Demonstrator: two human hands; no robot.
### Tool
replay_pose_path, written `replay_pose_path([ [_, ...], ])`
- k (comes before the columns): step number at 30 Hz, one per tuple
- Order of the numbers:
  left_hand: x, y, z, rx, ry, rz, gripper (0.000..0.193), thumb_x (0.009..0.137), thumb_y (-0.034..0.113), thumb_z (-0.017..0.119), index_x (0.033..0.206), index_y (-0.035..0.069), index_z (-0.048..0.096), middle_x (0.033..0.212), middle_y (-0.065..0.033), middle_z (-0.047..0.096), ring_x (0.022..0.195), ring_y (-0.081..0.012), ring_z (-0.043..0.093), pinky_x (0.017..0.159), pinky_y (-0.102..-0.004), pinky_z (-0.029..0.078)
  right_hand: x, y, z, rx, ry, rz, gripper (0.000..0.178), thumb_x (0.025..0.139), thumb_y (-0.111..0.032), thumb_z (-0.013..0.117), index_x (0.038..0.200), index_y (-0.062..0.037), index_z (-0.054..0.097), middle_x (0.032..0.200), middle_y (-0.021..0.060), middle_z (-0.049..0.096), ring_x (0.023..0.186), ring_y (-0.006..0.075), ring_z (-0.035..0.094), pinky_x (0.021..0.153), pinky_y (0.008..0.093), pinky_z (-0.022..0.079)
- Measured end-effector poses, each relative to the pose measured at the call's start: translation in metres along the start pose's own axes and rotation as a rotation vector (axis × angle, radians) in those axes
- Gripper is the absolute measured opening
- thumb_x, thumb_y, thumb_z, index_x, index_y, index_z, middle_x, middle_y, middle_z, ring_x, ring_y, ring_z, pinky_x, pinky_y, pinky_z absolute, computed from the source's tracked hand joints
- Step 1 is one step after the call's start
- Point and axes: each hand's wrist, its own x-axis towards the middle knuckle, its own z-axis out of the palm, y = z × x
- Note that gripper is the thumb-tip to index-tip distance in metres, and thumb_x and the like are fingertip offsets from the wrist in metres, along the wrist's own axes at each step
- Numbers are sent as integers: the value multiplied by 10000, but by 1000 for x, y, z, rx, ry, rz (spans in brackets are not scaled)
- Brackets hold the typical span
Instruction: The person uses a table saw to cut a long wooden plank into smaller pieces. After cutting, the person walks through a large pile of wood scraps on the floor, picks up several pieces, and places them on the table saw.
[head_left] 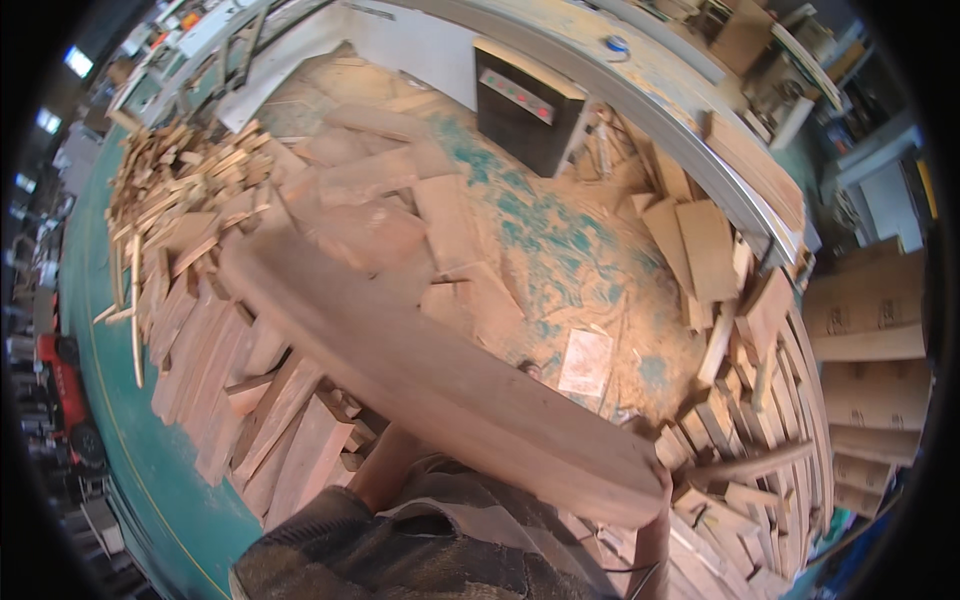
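Note:
A long, thick wooden board with a curved, rounded edge crosses in front of my body, slanting from the upper left down to the lower right. At its lower right end, my right hand is closed on the board's edge, only partly showing. My left forearm reaches up beneath the middle of the board. The board covers my left hand, so its fingers are hidden. Stacked wooden planks lie below and to the left of the board.
Scrap offcuts are heaped at the far left. A dark control box with coloured buttons stands under a long machine bed. Sawdust covers the green floor. More planks crowd the right, beside stacked cardboard boxes.

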Motion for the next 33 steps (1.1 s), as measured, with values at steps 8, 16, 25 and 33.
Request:
replay_pose_path([
  [8,36,-30,135,162,-145,-67,687,987,611,437,1426,83,466,1508,-107,459,1371,-302,442,1139,-485,366,-6,50,-12,155,242,-247,667,897,-468,578,1406,-45,494,1341,168,586,1170,325,604,952,484,527],
  [16,49,-74,234,263,-220,-147,687,986,610,441,1422,79,467,1508,-108,458,1372,-301,439,1142,-482,361,30,-25,33,190,274,-307,676,888,-452,591,1421,-53,477,1350,164,573,1192,321,585,972,477,510],
  [25,120,-38,336,307,-312,-149,687,986,609,446,1418,75,468,1508,-109,456,1374,-299,435,1144,-479,356,92,-114,106,178,252,-396,690,878,-435,606,1438,-61,457,1359,160,559,1217,317,564,995,469,491],
  [33,281,86,468,241,-354,-66,687,985,608,450,1414,72,468,1508,-110,455,1375,-298,432,1147,-476,352,217,-220,250,146,205,-429,705,868,-420,620,1452,-69,440,1368,157,546,1240,313,545,1015,463,474],
])
